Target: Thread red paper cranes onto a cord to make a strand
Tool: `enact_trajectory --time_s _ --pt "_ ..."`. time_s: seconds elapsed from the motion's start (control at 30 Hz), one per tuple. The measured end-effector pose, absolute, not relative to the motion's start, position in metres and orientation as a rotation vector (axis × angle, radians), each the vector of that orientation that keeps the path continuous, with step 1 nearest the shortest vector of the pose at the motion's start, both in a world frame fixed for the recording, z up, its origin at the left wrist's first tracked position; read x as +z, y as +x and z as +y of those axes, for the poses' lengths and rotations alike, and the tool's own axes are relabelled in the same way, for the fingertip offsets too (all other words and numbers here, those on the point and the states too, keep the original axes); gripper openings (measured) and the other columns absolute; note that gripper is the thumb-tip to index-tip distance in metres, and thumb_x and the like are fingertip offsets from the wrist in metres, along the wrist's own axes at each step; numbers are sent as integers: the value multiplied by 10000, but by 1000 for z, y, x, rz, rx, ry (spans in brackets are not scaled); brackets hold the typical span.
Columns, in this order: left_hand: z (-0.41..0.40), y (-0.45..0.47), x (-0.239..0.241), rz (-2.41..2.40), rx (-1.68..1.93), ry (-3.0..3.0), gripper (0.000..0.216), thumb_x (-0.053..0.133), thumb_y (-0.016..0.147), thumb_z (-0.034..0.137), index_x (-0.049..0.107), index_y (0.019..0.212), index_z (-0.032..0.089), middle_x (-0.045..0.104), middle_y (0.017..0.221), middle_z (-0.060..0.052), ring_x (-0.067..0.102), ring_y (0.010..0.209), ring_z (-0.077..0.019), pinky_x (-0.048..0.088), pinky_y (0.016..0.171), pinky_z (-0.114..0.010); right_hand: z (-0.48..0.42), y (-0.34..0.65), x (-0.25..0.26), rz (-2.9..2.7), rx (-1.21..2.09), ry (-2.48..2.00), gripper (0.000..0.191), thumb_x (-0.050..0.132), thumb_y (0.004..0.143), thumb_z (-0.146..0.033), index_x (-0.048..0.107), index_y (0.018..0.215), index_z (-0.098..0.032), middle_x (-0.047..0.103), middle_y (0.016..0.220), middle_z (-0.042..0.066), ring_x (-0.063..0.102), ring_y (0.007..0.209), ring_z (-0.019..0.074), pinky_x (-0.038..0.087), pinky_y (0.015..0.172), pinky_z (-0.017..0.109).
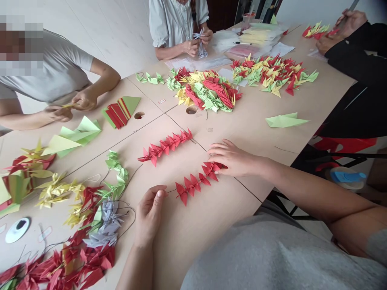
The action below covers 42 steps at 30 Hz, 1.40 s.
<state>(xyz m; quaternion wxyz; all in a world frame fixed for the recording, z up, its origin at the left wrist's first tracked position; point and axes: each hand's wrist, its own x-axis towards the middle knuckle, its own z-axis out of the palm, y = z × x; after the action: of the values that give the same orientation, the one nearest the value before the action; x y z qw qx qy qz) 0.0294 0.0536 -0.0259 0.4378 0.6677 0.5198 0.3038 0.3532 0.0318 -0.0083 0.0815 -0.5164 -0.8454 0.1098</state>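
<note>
A string of red folded paper cranes [193,184] lies slantwise on the table in front of me. My left hand [150,213] pinches the dark cord at its near left end, thumb against the fingers. Over the far right end is my right hand [231,159], its fingers and thumb around the last red crane, which they partly hide. Another row of red paper cranes [166,146] rests just beyond, touched by neither hand. Left of my left hand are strung green cranes [121,177] and pale grey-purple cranes [109,221].
Red cranes [60,268], yellow cranes [54,189] and a cord spool [18,230] lie at left. Mixed crane piles [208,90] cover the table's far middle. A green folded sheet [287,120] lies at right. Three other people work around the table, their hands apart from mine.
</note>
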Motion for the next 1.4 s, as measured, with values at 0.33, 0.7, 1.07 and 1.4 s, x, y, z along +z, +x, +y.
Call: enact_trajectory --time_s 0.33,0.7,1.07,1.4 --pt "54 30 -26 1312 744 1672 403 507 856 544 647 939 176 649 776 -42 614 793 -192 497 727 -295 30 354 -4 -2525 381 -1533 266 671 811 -432 691 945 -204 609 1243 111 400 1315 311 278 1046 528" --pt "54 29 -25 1318 736 1692 410 508 857 551 654 951 180 656 785 -38 618 806 -194 492 730 -288 18 371 7 -2518 289 -1477 454 611 831 -535 654 1136 -200 593 1277 122 398 1325 303 301 1070 514" --pt "56 30 -27 1325 736 1695 421 515 844 571 661 924 184 667 799 -38 619 805 -189 488 719 -277 -24 432 20 -2237 263 -1878 462 485 897 -531 618 1212 -221 590 1280 105 573 1150 269 462 973 459" --pt "57 26 -31 1355 708 1702 421 520 845 567 652 971 187 662 802 -22 613 859 -189 472 781 -275 -25 421 15 -2296 426 -1879 474 506 903 -449 542 1300 -192 591 1284 113 574 1149 270 477 953 447"
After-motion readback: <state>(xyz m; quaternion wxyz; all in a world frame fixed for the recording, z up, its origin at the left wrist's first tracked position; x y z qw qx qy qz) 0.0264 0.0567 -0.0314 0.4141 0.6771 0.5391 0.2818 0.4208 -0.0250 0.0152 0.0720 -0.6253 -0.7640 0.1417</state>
